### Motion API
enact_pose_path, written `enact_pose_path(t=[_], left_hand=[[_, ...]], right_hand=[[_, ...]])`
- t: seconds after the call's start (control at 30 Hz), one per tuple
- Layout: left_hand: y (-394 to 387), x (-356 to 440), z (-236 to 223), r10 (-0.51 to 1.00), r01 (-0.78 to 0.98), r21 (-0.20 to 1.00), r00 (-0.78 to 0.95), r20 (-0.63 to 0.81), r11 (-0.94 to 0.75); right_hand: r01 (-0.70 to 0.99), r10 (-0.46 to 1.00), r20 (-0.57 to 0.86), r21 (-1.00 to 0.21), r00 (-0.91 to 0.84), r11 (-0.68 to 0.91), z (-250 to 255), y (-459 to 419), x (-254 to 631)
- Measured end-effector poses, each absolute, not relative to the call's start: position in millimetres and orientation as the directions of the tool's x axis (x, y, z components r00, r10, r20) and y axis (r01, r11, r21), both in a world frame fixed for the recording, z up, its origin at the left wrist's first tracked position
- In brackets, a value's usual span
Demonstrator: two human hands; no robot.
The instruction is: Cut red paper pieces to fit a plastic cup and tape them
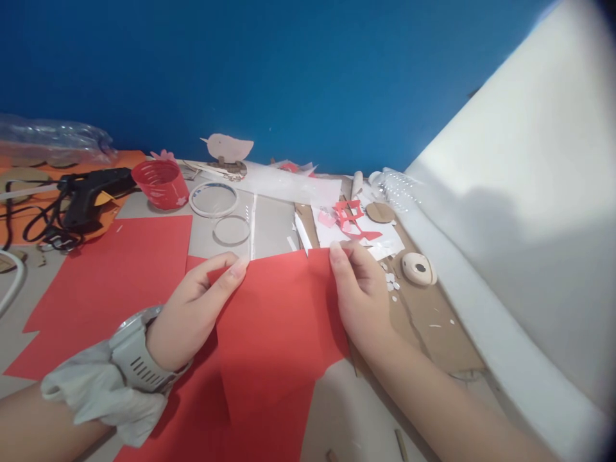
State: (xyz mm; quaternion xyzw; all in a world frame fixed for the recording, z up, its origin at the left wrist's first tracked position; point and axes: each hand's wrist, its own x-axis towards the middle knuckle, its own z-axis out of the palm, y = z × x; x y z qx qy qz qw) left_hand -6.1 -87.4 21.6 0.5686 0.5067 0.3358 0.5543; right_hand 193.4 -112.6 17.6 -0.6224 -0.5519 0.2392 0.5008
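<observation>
Holding red paper by the top edge: go light and even

So the red paper (269, 321) is up in both hands, on the near side of the red cup (161, 186) and off to its right. Left hand (190, 314) has thumb and fingers closed on the top left corner, and the right hand (363, 298) has its fingers closed near the top right one, no real gap at either pinch.

IMO the trick is equal, gentle tension: enough that the top edge sits straight, not so much that it creases or tears. Matching thumb heights should help too. There's a little jog in that edge by the right thumb, and I can't tell if it's a fold or two pieces overlapping, so I'd pinch through every layer there to stop any slipping.

Also watch the loose red sheets (154, 256) on the surface (276, 224), just nearer than the cup, since a sleeve or that watch (137, 356) could drag them. Glue gun (91, 196) is left of the cup, well out of the way
</observation>
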Motion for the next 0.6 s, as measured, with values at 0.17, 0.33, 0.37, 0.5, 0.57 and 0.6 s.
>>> enact_pose_path(t=[0.17, 0.33, 0.37, 0.5, 0.57, 0.6], left_hand=[[-89.7, -7.6, 20.1, 0.948, 0.194, 0.969, 0.251, -0.197, 0.150], [-90.6, -9.0, 17.8, 0.958, 0.223, 0.966, 0.222, -0.182, 0.132], [-90.4, -8.9, 17.7, 0.958, 0.226, 0.965, 0.221, -0.184, 0.133], [-89.6, -8.2, 16.9, 0.958, 0.204, 0.973, 0.240, -0.157, 0.108], [-89.9, -8.3, 16.6, 0.957, 0.207, 0.972, 0.240, -0.162, 0.113], [-90.2, -8.4, 16.7, 0.957, 0.219, 0.968, 0.235, -0.173, 0.121]], right_hand=[[0.444, 0.926, 0.241, -0.891, 0.290, 0.093, 18.8, -113.4, 192.2], [0.448, 0.925, 0.243, -0.889, 0.292, 0.092, 19.1, -112.9, 192.1], [0.447, 0.925, 0.242, -0.890, 0.293, 0.091, 19.1, -112.8, 192.0], [0.436, 0.926, 0.233, -0.896, 0.298, 0.085, 19.6, -112.9, 191.7], [0.427, 0.925, 0.230, -0.900, 0.303, 0.084, 19.7, -113.1, 191.6], [0.422, 0.924, 0.230, -0.902, 0.306, 0.085, 19.7, -113.1, 191.7]])
